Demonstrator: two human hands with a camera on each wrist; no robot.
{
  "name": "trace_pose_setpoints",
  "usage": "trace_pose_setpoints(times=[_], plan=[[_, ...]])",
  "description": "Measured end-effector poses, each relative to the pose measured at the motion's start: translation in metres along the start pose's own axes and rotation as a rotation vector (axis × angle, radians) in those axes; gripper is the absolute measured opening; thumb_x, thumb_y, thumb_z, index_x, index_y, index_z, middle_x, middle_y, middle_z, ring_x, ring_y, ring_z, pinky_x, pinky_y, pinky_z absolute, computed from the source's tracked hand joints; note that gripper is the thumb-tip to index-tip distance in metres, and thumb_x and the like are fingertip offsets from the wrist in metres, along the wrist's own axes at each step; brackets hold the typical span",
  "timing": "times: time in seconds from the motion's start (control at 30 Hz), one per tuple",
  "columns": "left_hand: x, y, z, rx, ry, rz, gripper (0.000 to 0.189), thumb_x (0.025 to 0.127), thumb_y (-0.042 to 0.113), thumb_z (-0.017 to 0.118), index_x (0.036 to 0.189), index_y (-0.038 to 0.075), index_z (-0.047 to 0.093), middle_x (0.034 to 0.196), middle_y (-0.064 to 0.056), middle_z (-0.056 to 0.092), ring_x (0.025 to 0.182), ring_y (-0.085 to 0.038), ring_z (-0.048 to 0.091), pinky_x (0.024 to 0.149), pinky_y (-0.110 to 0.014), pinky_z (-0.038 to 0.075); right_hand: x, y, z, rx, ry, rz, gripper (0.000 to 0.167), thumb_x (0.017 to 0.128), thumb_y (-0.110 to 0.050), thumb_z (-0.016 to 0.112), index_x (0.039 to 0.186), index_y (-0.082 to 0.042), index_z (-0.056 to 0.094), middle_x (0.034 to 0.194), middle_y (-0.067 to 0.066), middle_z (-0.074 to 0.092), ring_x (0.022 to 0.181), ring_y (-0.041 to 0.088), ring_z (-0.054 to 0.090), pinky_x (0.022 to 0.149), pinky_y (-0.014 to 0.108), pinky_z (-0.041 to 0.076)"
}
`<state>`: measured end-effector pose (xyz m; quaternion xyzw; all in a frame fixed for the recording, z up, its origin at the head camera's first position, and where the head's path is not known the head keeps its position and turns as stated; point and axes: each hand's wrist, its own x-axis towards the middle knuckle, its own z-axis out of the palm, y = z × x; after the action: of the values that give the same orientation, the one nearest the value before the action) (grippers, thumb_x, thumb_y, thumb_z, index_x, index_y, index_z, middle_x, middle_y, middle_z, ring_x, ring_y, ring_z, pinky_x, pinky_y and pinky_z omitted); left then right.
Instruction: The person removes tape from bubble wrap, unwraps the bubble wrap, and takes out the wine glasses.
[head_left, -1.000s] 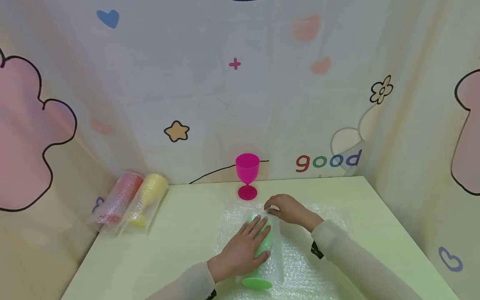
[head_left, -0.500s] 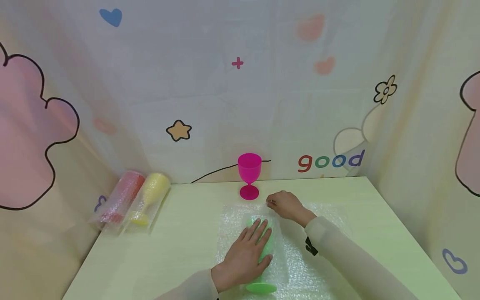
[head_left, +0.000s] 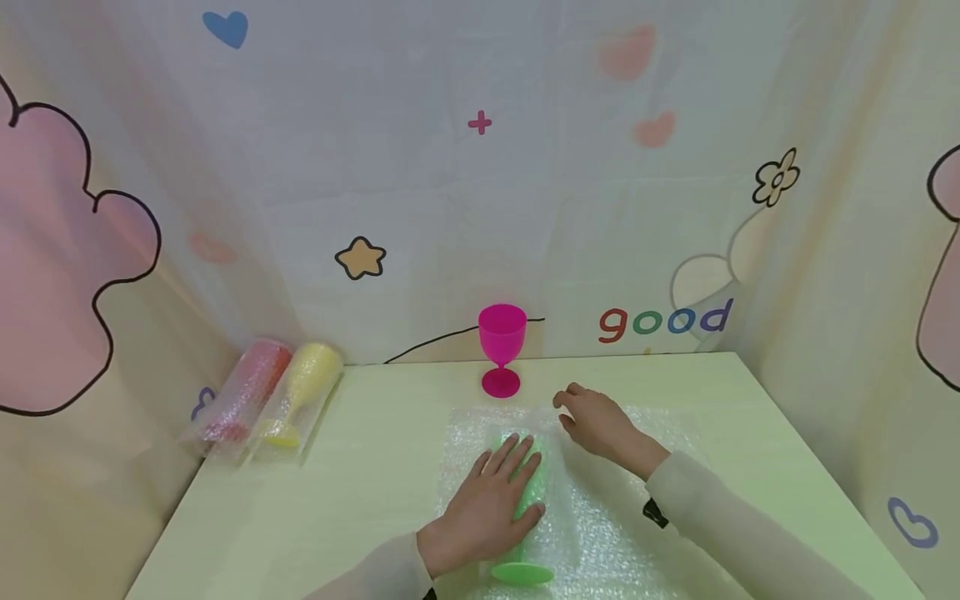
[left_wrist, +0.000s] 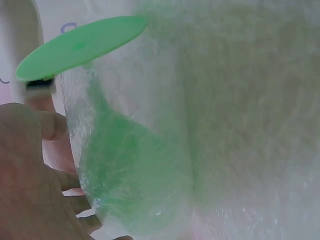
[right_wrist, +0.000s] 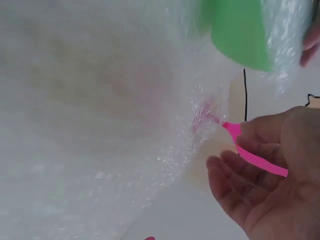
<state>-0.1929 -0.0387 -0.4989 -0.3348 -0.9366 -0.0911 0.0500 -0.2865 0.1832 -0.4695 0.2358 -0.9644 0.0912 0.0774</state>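
Note:
A light green goblet (head_left: 523, 573) lies on its side on a bubble wrap sheet (head_left: 618, 533), a layer of wrap over its bowl and stem. Its round foot sticks out at the near end. My left hand (head_left: 483, 518) rests on the wrapped goblet with fingers spread and straight. In the left wrist view the green bowl (left_wrist: 125, 160) shows through the wrap. Over the far edge of the sheet is my right hand (head_left: 600, 427), fingers loosely bent and holding nothing. The right wrist view shows that palm (right_wrist: 295, 170) beside the wrap.
A magenta goblet (head_left: 502, 333) stands upright behind the sheet at the back of the table. At the back left lie a red wrapped piece (head_left: 251, 387) and a yellow goblet (head_left: 311, 379), each in bubble wrap. A printed curtain (head_left: 420, 167) encloses the table (head_left: 337, 508).
My right hand has come away from the wrap's far edge, shifting right, and its fingers have loosened. My left hand stays on the wrapped green goblet.

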Motion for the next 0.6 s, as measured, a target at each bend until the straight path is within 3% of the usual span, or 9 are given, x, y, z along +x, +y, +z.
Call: trace_pose_setpoints(times=[0.13, 0.3, 0.43, 0.6], plan=[[0.000, -0.002, -0.004, 0.007, 0.009, -0.014, 0.065, 0.100, 0.054, 0.040, 0.154, 0.018, 0.033, 0.166, -0.002, 0.018, 0.154, -0.024, 0.016, 0.118, -0.052, 0.030, -0.039, 0.004, -0.003, 0.063, -0.105, -0.001, 0.030, 0.086, -0.019, 0.075, 0.113, -0.008, 0.067, 0.114, 0.009, 0.066, 0.092, 0.026, 0.069, 0.083, 0.042, 0.058], [0.000, -0.004, -0.008, 0.014, 0.022, -0.034, 0.065, 0.100, 0.054, 0.042, 0.153, 0.017, 0.036, 0.164, -0.003, 0.023, 0.153, -0.025, 0.020, 0.117, -0.053, 0.032, -0.075, 0.015, 0.005, 0.139, -0.284, 0.057, 0.072, 0.077, -0.044, 0.081, 0.136, -0.011, 0.056, 0.146, 0.019, 0.049, 0.127, 0.041, 0.054, 0.100, 0.058, 0.048], [-0.001, -0.005, -0.012, 0.003, 0.037, -0.098, 0.065, 0.099, 0.053, 0.043, 0.151, 0.015, 0.038, 0.162, -0.006, 0.028, 0.151, -0.027, 0.025, 0.115, -0.050, 0.035, -0.085, 0.024, 0.012, 0.157, -0.349, 0.031, 0.086, 0.075, -0.056, 0.077, 0.144, -0.013, 0.048, 0.156, 0.020, 0.036, 0.141, 0.046, 0.037, 0.107, 0.063, 0.040], [-0.001, -0.008, -0.016, -0.037, 0.061, -0.172, 0.064, 0.099, 0.052, 0.045, 0.148, 0.012, 0.042, 0.159, -0.008, 0.034, 0.148, -0.031, 0.030, 0.115, -0.049, 0.036, -0.086, 0.036, 0.016, 0.138, -0.359, 0.001, 0.089, 0.075, -0.059, 0.075, 0.146, -0.014, 0.046, 0.159, 0.016, 0.033, 0.145, 0.044, 0.030, 0.111, 0.061, 0.036]])
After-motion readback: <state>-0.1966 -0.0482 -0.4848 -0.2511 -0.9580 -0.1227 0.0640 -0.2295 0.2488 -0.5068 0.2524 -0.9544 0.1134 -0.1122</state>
